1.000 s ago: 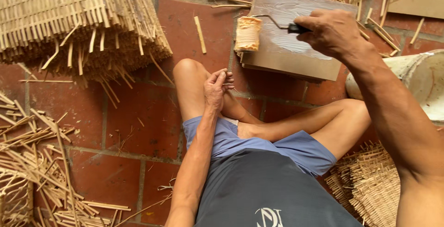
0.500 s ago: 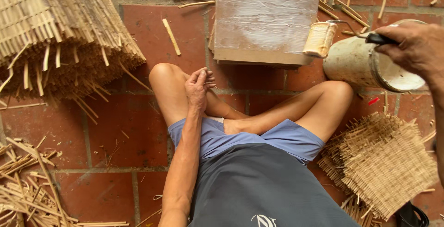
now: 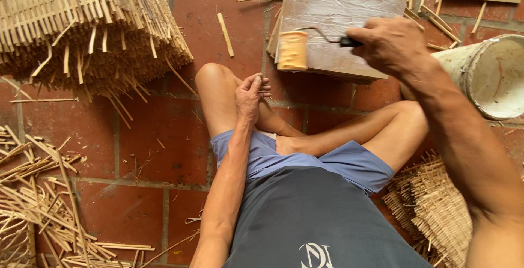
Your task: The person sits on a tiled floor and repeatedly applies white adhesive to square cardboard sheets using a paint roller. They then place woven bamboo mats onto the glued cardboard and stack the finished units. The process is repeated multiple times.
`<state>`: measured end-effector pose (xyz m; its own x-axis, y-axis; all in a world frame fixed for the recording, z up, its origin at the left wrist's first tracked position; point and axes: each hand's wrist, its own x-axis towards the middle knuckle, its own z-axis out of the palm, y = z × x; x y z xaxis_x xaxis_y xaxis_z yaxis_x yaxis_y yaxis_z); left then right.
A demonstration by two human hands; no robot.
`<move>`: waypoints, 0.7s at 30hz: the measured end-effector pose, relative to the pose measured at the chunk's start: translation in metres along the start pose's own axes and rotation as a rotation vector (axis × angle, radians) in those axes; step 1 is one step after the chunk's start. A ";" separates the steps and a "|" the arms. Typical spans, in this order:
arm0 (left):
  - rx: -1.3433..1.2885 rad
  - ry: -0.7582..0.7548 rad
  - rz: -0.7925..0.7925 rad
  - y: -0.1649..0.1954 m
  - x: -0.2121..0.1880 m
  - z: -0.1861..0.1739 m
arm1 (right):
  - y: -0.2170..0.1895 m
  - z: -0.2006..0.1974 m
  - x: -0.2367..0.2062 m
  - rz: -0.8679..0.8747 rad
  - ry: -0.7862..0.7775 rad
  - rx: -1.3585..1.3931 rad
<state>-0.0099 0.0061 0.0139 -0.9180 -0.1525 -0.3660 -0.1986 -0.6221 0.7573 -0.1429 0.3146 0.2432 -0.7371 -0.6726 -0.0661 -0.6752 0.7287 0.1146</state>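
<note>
Roller, gripped by its handle in the closed right hand, sits at the left edge of the wet board on the brick floor; risk: running off that edge, as the left hand rests loosely curled on the knee, bracing nothing.

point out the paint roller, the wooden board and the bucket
paint roller [image 3: 293, 51], head view, on its yellowish sleeve
wooden board [image 3: 338, 6], head view, on its coated top face
bucket [image 3: 499, 77], head view, on its pale inside wall

light: soft, even daylight | shadows: faint | glare: none | focus: sharp | edges: slightly stretched
</note>
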 end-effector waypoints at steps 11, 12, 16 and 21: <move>0.034 0.011 -0.005 0.003 -0.001 0.015 | 0.099 -0.027 -0.192 0.447 -0.219 -0.206; 0.036 0.012 -0.007 0.003 0.000 0.016 | 0.096 -0.024 -0.192 0.444 -0.136 -0.119; 0.044 0.027 0.010 0.006 0.005 0.015 | 0.064 0.001 -0.145 0.320 0.018 -0.009; 0.027 0.005 0.017 0.007 0.006 0.007 | -0.007 0.014 -0.040 0.079 0.120 0.166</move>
<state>-0.0192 0.0062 0.0211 -0.9198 -0.1662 -0.3555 -0.1923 -0.5986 0.7776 -0.1093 0.3381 0.2316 -0.7857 -0.6161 0.0564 -0.6185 0.7842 -0.0502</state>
